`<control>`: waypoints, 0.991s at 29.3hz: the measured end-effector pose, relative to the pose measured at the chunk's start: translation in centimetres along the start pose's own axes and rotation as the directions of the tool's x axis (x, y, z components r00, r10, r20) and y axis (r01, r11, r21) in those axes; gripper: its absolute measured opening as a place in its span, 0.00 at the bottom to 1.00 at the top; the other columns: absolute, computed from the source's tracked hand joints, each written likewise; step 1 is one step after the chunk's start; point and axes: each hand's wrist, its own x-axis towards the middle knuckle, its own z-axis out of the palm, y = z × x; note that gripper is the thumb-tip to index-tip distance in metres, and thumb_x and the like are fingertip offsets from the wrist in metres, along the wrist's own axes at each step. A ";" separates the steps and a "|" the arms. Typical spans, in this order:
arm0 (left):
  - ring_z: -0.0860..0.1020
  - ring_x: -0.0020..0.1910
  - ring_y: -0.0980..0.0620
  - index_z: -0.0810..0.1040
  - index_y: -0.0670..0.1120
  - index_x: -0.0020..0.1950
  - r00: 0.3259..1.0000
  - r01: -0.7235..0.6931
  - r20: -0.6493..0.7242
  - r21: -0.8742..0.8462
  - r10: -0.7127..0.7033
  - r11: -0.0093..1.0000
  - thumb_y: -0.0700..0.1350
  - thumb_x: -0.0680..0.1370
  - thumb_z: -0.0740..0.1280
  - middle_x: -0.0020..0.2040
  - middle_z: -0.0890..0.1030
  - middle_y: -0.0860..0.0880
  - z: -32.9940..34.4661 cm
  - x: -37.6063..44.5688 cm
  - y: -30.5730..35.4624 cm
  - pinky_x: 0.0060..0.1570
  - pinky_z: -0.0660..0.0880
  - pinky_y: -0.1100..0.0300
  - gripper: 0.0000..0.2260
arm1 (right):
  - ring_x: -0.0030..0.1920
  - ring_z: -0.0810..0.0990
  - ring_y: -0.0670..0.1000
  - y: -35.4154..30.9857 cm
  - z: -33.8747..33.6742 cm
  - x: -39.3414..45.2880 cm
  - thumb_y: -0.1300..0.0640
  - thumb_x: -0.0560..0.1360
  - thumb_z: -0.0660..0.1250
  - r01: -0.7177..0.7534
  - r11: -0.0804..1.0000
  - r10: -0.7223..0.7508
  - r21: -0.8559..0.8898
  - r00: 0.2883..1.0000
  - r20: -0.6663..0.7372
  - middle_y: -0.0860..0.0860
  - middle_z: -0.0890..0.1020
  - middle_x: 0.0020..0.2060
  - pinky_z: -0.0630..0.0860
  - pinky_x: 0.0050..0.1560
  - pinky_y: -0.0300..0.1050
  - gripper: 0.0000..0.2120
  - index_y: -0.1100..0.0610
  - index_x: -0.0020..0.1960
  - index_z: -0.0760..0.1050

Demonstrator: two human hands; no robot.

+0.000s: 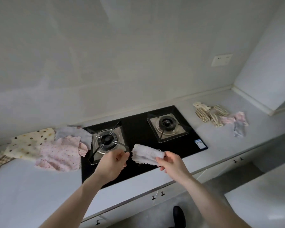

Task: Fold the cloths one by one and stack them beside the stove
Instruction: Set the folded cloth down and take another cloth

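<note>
Grey countertop (39,186) — black stove (138,129) inset, loose cloths (44,148) either side.

Folded white cloth (146,154) held above black stove (141,129); loose cloths (44,148) left, crumpled cloths (219,117) right.

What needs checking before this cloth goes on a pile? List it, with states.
1. Right hand grips the white cloth: ok.
2. Left hand on the cloth: not ok, it holds nothing.
3. Cloth folded flat: not ok, bunched.
4. Cloth clear of the stove: not ok, it hangs over it.
5. Burners off: cannot tell.
6. Bare counter right of the stove: ok.
</note>
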 end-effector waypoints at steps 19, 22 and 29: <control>0.83 0.39 0.57 0.82 0.54 0.46 0.976 0.188 0.092 0.098 -0.197 0.977 0.50 0.82 0.67 0.39 0.85 0.55 16.3 18.2 15.1 0.45 0.81 0.57 0.06 | 0.30 0.78 0.48 21.2 -28.6 21.2 0.62 0.79 0.67 -0.525 0.743 0.630 0.415 0.757 -0.170 0.57 0.82 0.37 0.74 0.28 0.38 0.04 0.63 0.49 0.80; 0.83 0.39 0.59 0.82 0.55 0.46 0.976 0.184 0.097 0.123 -0.196 0.975 0.50 0.81 0.68 0.39 0.85 0.57 17.3 19.6 15.8 0.46 0.81 0.59 0.06 | 0.24 0.72 0.47 23.7 -30.8 23.1 0.61 0.82 0.64 -0.555 0.733 0.647 0.394 0.748 -0.150 0.60 0.84 0.39 0.70 0.21 0.40 0.07 0.63 0.50 0.79; 0.84 0.38 0.56 0.83 0.55 0.46 0.964 0.243 0.077 0.123 -0.253 0.962 0.49 0.81 0.70 0.38 0.85 0.56 18.3 21.8 16.1 0.47 0.83 0.54 0.05 | 0.29 0.72 0.54 27.7 -35.0 27.8 0.60 0.82 0.60 -0.620 0.709 0.701 0.335 0.671 -0.243 0.57 0.75 0.30 0.70 0.33 0.46 0.10 0.61 0.47 0.78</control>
